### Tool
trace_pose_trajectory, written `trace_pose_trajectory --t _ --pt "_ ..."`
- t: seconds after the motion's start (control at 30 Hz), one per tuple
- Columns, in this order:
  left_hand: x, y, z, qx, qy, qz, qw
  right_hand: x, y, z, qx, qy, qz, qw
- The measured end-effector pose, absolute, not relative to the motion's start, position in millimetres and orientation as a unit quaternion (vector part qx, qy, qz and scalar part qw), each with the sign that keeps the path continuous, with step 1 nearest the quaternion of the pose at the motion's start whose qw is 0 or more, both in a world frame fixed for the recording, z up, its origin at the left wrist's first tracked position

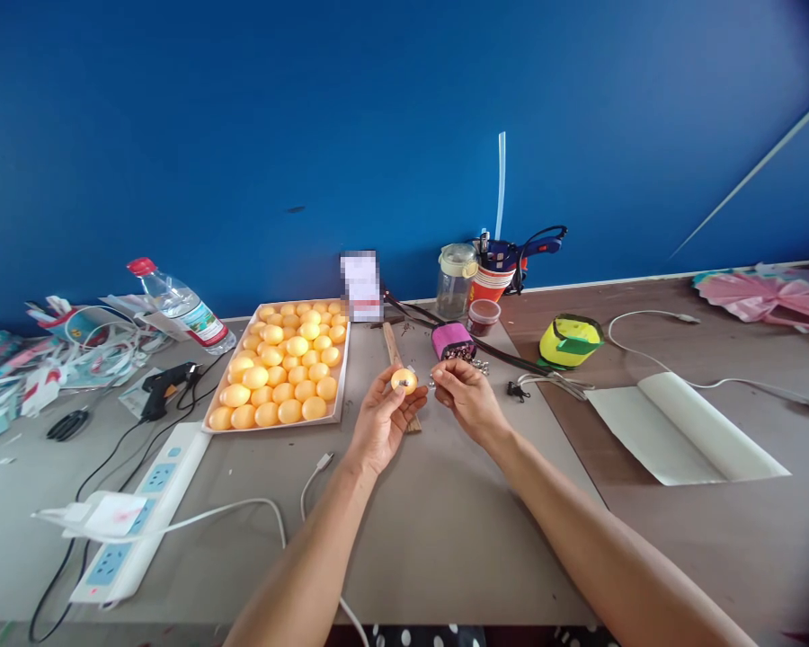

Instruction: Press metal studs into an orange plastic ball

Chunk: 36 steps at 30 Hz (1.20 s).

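My left hand (381, 415) is closed around a small orange ball (404, 380), held up above the grey table (411, 530). My right hand (465, 394) is pinched on a tiny metal piece (432, 381) right beside the ball. Just behind my hands lie a wooden stick (392, 343) and a pink box (453, 341) with small metal bits spilling out. A tray (209, 416) with several more orange balls stands to the left of my hands.
A power strip (138, 512) with white cables lies front left, near a black glue gun (165, 385), scissors (67, 424) and a water bottle (182, 305). Behind are a jar (456, 280), a cup of tools (493, 274) and a yellow-green tape measure (570, 340); white paper (680, 431) lies right.
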State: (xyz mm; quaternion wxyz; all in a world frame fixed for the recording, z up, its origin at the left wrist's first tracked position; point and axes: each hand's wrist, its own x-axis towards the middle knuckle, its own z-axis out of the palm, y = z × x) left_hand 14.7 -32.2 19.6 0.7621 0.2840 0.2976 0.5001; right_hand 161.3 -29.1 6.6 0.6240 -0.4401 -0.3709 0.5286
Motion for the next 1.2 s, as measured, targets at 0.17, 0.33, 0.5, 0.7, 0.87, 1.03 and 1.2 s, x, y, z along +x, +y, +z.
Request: trace_pose_trajectory --t 0.17,0.33,0.5,0.7,0.87,1.03,1.2 --pt "13.9 -32.0 17.3 0.298 0.283 0.499 0.763 158.4 -37.0 19.2 -0.344 -0.340 0.655 0.580" --pt "14.8 -33.3 17.8 0.311 0.302 0.500 0.750 155.6 -39.6 22.8 -0.356 -0.327 0.652 0.584" --pt "15.3 -33.3 16.8 0.331 0.309 0.501 0.737 154.5 -39.1 21.0 -0.359 -0.344 0.652 0.572" --pt "15.1 -32.4 14.4 0.345 0.308 0.504 0.730 154.2 -39.9 21.9 -0.361 -0.350 0.653 0.566" --pt "15.9 -33.0 15.8 0.346 0.308 0.505 0.728 154.4 -40.7 23.0 -0.365 -0.357 0.649 0.564" --pt "16.3 -32.4 16.2 0.351 0.309 0.508 0.724 154.7 -40.5 21.2 -0.368 -0.368 0.644 0.561" --pt "17.0 -31.0 13.3 0.363 0.304 0.515 0.715 154.4 -39.7 19.1 -0.373 -0.380 0.635 0.560"
